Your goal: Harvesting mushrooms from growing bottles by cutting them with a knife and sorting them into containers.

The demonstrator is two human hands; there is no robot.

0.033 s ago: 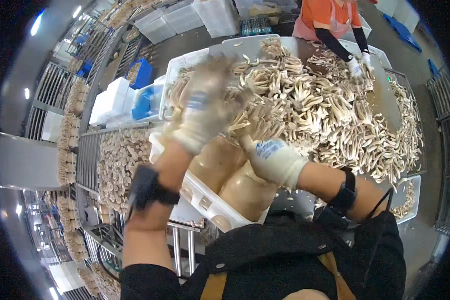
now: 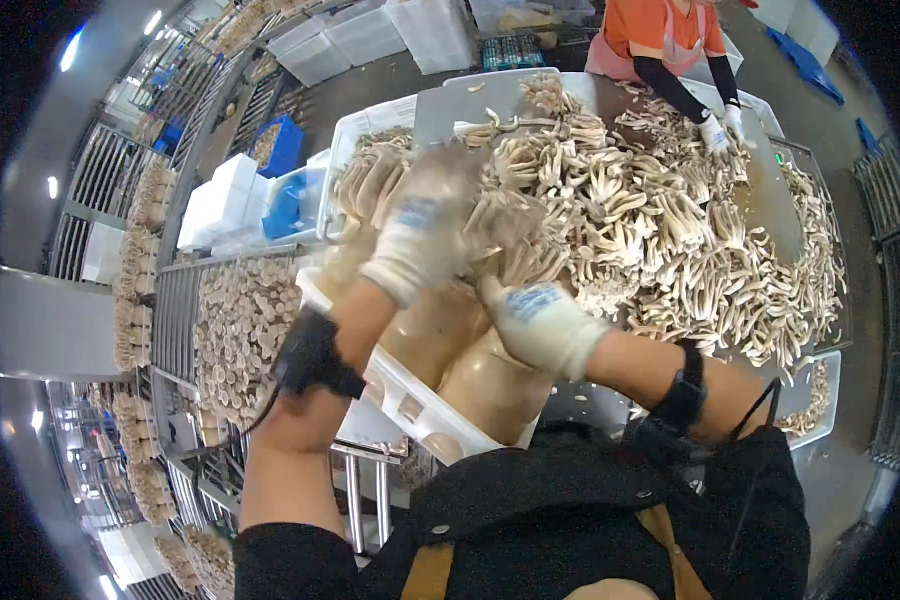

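Note:
My left hand (image 2: 415,240), in a white glove with blue print, is over the near left side of the mushroom pile, its fingers smeared by motion. Right beside those fingers is a blurred bunch of long-stemmed mushrooms (image 2: 505,215); whether the hand grips it I cannot tell. My right hand (image 2: 545,325), gloved alike, has its fingers closed at the pile's near edge, and what they hold is unclear. Below both hands stands a white crate (image 2: 420,415) with large, smooth, shiny tan masses (image 2: 495,385) in it. Pale mushrooms (image 2: 610,210) lie heaped across the metal table.
Across the table a person in an orange top (image 2: 635,30) has gloved hands in the mushrooms. A white bin (image 2: 345,150) adjoins the table's left end. Mushroom caps (image 2: 245,335) fill a rack at left. Another white tray (image 2: 820,415) holds pieces at lower right.
My left hand has swung slightly to the right and nearer, toward my right hand, and the blurred mushroom bunch shows more fully beside it. My right hand has shifted slightly left.

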